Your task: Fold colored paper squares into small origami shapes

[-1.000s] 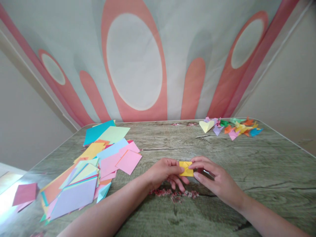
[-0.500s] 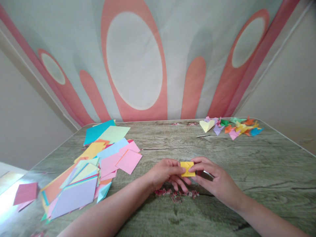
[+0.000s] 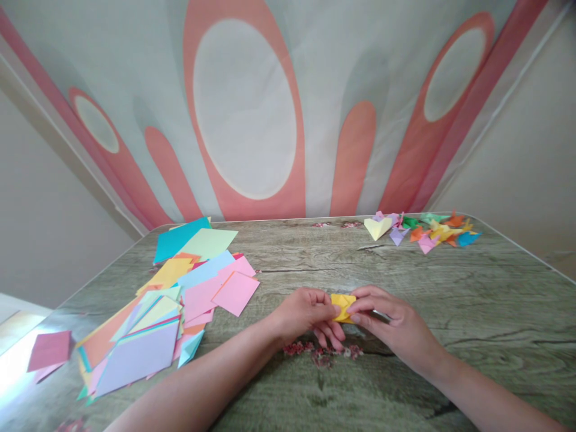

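Note:
A small folded yellow paper [image 3: 343,305] is held between both hands, just above the table. My left hand [image 3: 308,313] pinches its left side, the thumb lying on the front and the other fingers behind and below. From the right, my right hand [image 3: 387,317] grips the paper's right edge between thumb and fingertips. Creases and a small folded flap show on the paper's face. Fingertips cover parts of both its sides.
Loose coloured paper sheets [image 3: 139,360] spread over the table's left side, with a pink square [image 3: 236,293] nearest my left hand. Several folded paper figures [image 3: 443,233] and a pale yellow paper heart [image 3: 377,228] lie at the back right of the wood-patterned table [image 3: 297,252]. A printed backdrop [image 3: 245,108] hangs behind.
The yellow paper has shifted slightly right and looks a little tilted. My right thumb has moved up against the paper's lower right, closing the gap to the fingers.

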The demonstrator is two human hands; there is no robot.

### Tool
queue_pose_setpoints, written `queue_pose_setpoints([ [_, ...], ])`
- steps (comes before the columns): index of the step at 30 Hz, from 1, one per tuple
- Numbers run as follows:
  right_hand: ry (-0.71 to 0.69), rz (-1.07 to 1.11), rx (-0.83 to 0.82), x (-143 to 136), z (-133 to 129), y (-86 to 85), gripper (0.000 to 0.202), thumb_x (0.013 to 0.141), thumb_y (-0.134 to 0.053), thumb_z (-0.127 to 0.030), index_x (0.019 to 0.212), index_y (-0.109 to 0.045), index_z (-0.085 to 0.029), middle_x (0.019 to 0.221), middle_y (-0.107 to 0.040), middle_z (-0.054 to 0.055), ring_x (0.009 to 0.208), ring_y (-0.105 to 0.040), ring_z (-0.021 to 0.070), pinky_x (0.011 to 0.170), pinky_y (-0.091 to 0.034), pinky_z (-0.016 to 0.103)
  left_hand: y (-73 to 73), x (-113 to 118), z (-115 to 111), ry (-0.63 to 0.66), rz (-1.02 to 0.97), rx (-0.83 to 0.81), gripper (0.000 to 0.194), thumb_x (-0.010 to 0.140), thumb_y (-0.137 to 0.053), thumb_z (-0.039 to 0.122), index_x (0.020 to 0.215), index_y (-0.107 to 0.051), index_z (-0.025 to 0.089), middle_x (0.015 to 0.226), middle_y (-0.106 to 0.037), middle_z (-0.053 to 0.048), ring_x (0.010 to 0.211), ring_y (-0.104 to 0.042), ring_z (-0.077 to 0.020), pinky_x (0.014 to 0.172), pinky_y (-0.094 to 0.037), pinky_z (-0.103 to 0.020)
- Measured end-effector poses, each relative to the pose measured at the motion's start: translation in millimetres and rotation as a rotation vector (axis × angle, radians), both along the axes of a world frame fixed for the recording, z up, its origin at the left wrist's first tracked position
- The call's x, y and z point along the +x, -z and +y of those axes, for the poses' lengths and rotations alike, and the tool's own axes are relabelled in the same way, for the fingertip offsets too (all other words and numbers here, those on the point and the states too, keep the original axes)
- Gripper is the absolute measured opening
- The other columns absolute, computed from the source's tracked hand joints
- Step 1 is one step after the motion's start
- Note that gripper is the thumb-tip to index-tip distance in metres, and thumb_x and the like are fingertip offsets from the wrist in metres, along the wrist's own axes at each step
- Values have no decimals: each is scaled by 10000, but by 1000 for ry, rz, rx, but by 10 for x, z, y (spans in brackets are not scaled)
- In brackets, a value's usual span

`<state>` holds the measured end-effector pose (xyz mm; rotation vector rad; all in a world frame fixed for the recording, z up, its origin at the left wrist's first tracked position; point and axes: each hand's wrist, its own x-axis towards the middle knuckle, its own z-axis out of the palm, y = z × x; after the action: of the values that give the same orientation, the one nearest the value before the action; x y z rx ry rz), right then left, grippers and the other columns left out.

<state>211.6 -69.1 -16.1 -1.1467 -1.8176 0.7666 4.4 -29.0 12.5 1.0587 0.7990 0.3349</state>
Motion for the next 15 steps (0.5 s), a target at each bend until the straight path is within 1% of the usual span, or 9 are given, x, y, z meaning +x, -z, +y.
queue_pose_setpoints([
  [4, 23, 18, -27, -4, 12, 4, 148, 848, -635, -372, 810, -704, -246, 972, -670, 38, 953, -628, 194, 859, -478, 293, 26, 26, -15, -37, 3, 15, 391, 729, -694, 472, 810, -485, 151, 674, -702, -63, 534, -671, -145, 444, -433, -181],
  [7, 4, 22, -79, -9, 9, -13, 179, 868, -602, -383, 804, -669, -230, 957, -667, 37, 964, -617, 194, 867, -467, 292, 47, 38, -17, -36, -6, 29, 392, 736, -690, 473, 804, -470, 156, 671, -701, -59, 532, -669, -145, 451, -445, -190],
  [11, -9, 41, -171, -15, -1, -23, 201, 891, -552, -389, 831, -635, -216, 992, -655, 36, 929, -617, 185, 814, -481, 280, 59, 39, -19, -23, -26, 24, 410, 733, -699, 479, 808, -450, 163, 696, -709, -68, 532, -673, -150, 450, -449, -193],
  [15, 15, 93, -276, -29, 6, -7, 193, 865, -571, -374, 799, -622, -200, 1001, -651, 43, 910, -617, 187, 756, -491, 269, 62, 35, -27, 2, -40, 9, 436, 720, -712, 493, 819, -436, 169, 746, -720, -87, 568, -686, -160, 462, -447, -191],
])
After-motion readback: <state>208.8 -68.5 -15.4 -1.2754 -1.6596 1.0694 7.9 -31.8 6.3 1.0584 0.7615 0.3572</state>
